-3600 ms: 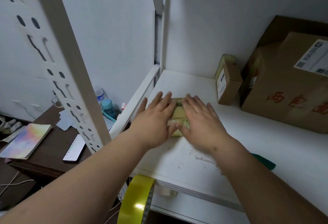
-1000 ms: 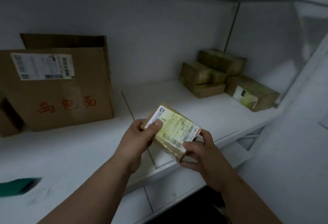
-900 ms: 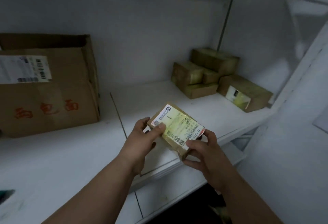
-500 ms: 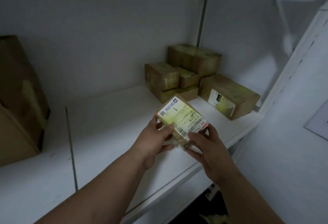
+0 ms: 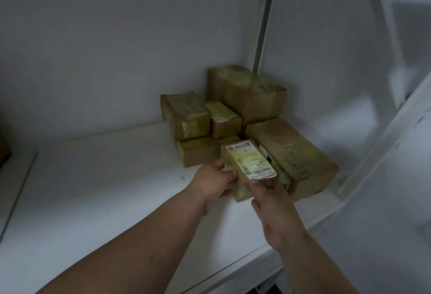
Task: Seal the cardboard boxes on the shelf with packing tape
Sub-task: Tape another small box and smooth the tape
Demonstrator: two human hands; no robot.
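A small taped cardboard box (image 5: 249, 165) with a white and yellow shipping label on top is held between both hands, just in front of a pile of taped boxes (image 5: 233, 111). My left hand (image 5: 215, 180) grips its left side. My right hand (image 5: 271, 200) holds its near right corner. The box sits low over the white shelf (image 5: 105, 188), close against a long taped box (image 5: 291, 158) on its right. No tape roll is in view.
The pile fills the shelf's back right corner against the white wall and a grey upright post (image 5: 263, 20). A white slanted shelf frame (image 5: 384, 153) stands to the right. The edge of a brown carton (image 5: 3, 151) shows at far left.
Both hands carried the labelled box rightwards along the shelf and forward, up to the pile of boxes. The view swung right, so the big brown carton left the frame.
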